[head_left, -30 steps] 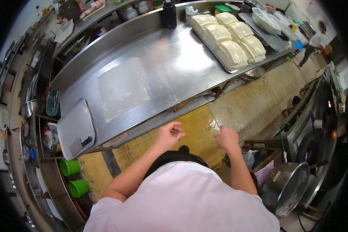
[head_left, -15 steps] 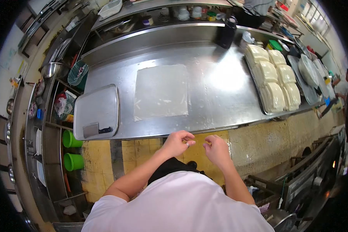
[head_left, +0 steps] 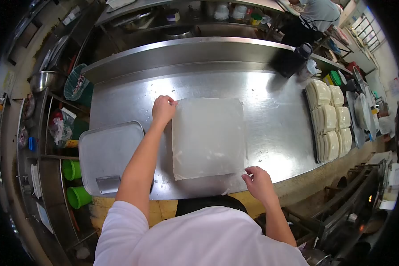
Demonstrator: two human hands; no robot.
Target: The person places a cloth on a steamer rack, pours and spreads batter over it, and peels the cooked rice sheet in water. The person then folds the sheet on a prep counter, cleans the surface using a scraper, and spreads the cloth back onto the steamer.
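Observation:
A thin, whitish, square sheet (head_left: 208,137), which looks like rice noodle or dough, lies on the steel table in front of me. My left hand (head_left: 164,110) reaches over its far left corner, fingertips closed on that corner. Beside the near right corner is my right hand (head_left: 258,182), its thumb and forefinger a little apart and the other fingers curled. Whether its fingertips touch the sheet is hard to make out. Left of the sheet, a metal tray (head_left: 108,153) carries a cleaver (head_left: 108,184), its handle hidden behind my left forearm.
On the right, a dark tray (head_left: 312,133) bears several stacks of glossy folded sheets (head_left: 328,117). A black bottle-like container (head_left: 295,60) stands at the back of the steel table (head_left: 270,119). Green buckets (head_left: 78,197) sit low at left. Another person (head_left: 319,17) is beyond the table.
Both hands have moved from in front of my body out over the table, the left to the sheet's far left corner, the right beside its near right corner. My view has shifted closer.

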